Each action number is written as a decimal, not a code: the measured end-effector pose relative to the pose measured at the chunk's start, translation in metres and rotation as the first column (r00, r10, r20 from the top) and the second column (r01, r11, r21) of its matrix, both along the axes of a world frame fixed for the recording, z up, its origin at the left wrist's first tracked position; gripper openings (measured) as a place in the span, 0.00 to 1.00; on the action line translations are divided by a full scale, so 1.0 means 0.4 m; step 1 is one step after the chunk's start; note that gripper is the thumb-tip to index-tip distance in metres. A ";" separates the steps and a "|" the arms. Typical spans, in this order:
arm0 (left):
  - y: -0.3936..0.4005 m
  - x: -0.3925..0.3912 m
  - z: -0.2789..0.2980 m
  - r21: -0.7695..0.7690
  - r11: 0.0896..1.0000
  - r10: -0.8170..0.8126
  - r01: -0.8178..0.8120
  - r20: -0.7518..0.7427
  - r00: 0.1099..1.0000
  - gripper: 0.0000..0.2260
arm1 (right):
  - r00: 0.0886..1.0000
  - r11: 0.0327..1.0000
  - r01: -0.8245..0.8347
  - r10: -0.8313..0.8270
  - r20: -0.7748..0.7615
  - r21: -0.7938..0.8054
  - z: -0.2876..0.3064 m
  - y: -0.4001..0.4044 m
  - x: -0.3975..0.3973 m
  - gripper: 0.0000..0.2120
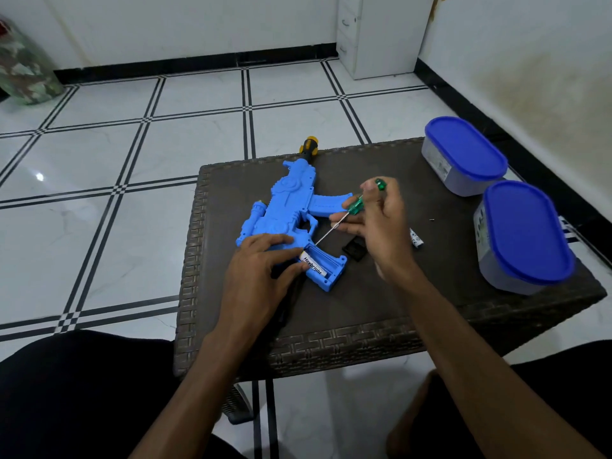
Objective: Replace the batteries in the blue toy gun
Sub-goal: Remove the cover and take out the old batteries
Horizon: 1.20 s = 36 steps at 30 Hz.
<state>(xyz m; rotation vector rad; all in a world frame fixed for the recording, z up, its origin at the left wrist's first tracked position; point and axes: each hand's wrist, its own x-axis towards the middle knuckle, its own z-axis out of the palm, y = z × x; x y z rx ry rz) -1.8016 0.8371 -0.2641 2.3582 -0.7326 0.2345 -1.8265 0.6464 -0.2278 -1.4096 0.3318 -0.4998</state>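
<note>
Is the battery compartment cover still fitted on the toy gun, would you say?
No, the compartment is open with a battery showing, and the black cover lies on the table.

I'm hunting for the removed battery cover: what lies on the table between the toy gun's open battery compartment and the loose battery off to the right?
In the head view, a small black cover piece lies on the table between the open battery compartment and the loose battery.

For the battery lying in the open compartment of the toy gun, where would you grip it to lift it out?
Probably the battery by its nearer end, from above: walls of the toy gun flank its sides, and the left hand and screwdriver tip crowd the far end.
</note>
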 end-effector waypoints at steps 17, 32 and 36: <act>-0.034 -0.008 0.062 -0.204 0.977 -0.116 0.066 -0.241 0.964 0.03 | 0.989 0.635 0.068 -0.144 -0.031 -0.770 -0.107 -0.110 -0.203 0.10; -0.099 -0.005 0.101 -0.480 0.877 -0.222 0.022 -0.364 0.904 0.06 | 0.938 0.439 -0.040 -0.294 -0.185 -0.898 -0.116 -0.074 -0.230 0.11; -0.146 -0.001 0.112 -0.507 0.861 -0.286 0.045 -0.409 0.867 0.06 | 0.948 0.450 -0.056 -0.255 -0.189 -0.891 -0.080 -0.072 -0.230 0.16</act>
